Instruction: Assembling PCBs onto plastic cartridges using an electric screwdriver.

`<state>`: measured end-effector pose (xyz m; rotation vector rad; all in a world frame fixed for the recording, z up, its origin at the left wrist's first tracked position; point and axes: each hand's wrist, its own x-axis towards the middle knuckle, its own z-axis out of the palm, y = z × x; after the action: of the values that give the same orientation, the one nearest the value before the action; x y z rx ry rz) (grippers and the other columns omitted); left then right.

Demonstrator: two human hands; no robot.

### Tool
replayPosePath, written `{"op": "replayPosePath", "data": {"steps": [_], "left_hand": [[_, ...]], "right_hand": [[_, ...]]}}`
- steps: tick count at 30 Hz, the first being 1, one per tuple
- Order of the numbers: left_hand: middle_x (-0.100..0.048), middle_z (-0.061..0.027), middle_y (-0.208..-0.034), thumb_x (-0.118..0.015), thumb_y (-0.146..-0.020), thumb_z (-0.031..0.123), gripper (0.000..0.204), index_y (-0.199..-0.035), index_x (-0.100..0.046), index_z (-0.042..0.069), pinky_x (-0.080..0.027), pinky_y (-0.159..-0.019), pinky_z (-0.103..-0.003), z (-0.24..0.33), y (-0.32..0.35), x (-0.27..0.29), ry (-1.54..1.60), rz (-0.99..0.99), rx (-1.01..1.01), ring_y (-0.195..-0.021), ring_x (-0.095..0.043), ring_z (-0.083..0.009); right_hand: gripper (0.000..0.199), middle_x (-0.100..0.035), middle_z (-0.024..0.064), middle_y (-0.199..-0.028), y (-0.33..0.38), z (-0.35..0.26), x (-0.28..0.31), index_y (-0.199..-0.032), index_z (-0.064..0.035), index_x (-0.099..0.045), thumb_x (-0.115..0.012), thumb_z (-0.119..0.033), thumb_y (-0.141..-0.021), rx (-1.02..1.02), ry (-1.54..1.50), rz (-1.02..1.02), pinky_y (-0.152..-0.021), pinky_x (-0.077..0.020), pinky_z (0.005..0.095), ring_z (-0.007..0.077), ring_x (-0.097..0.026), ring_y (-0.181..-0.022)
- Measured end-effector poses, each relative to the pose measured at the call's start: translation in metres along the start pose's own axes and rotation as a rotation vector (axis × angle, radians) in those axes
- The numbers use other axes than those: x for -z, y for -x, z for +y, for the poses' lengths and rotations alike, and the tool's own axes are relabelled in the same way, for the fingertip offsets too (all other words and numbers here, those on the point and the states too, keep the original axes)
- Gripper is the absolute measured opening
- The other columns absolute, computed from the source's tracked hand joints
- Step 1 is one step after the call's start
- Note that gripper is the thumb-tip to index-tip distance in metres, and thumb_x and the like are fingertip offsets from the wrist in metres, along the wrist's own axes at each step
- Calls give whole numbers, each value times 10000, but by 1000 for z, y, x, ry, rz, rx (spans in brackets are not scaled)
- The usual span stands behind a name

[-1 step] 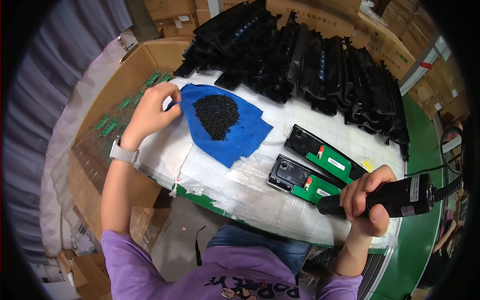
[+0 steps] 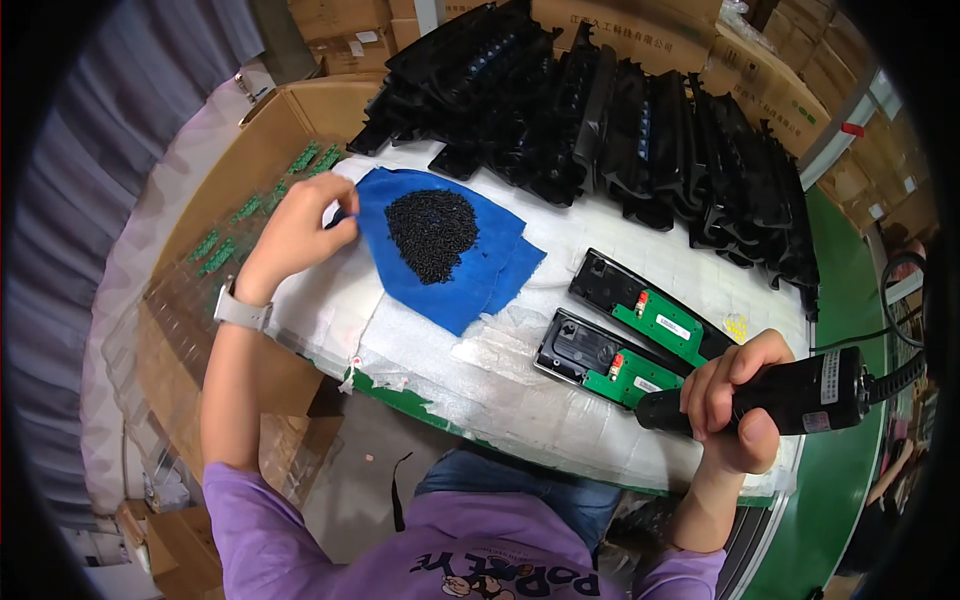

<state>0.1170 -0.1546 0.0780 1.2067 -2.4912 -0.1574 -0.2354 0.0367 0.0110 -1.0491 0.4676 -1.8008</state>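
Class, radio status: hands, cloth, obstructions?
Right hand gripping black tool, partly hiding nearer panel. Left hand at blue cloth, left edge. Small black parts heaped atop.

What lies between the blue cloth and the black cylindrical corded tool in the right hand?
In the head view: first white sheeting beside the blue fabric cloth, then the lower of two long black panels, bearing a green circuit board.

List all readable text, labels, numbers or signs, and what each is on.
Placed, not quoted:
Cardboard boxes at the back: dark printed characters, large enough to make out.
Purple shirt: dark lettering over a cartoon, upside down here.
Black tool in the right hand: pale labels, print too small.
Two green circuit boards: white label each, too small to read.
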Motion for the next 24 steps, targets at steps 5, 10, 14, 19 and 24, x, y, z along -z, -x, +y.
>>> {"op": "replayPosePath", "data": {"steps": [5,10,14,19,24], "left_hand": [[-599,-130,-729,-595,-637,45,106,-710,-641,-16,-462,-699,-347,-6,15,9,-126,-286,27,-765,-586,-273],[-600,-132,-777,-672,-711,99,161,-821,-642,-13,-466,-658,-356,19,-8,-35,36,-86,27,-743,-591,-291],[-578,-141,-815,-705,-697,119,219,-846,-613,-12,-451,-661,-399,24,-19,-61,-88,-129,-35,-762,-580,-336],[-568,-154,-748,-636,-739,40,80,-791,-605,-13,-439,-614,-396,29,-21,-58,-186,-5,-74,-696,-566,-340],[-587,-170,-757,-592,-787,21,71,-823,-622,-32,-445,-609,-364,36,-22,-65,-228,65,-91,-681,-572,-339]], "right_hand": [[417,-485,45,-572,1,-6,-2,-918,-1,-435,-729,-205,-704,-13,9,-5,-414,-370,240,123,-440,-433],[440,-442,0,-526,0,-13,2,-912,-40,-407,-688,-331,-741,27,150,-31,-408,-384,258,114,-411,-357],[436,-447,0,-544,0,-17,6,-928,-43,-415,-685,-332,-741,47,120,-12,-442,-394,270,112,-410,-369],[427,-446,-4,-542,-4,-24,8,-932,-42,-427,-673,-335,-743,72,147,0,-451,-397,267,108,-419,-374],[417,-476,-5,-559,-2,-30,16,-946,-44,-433,-659,-341,-760,81,155,-18,-470,-407,257,96,-446,-391]]}}
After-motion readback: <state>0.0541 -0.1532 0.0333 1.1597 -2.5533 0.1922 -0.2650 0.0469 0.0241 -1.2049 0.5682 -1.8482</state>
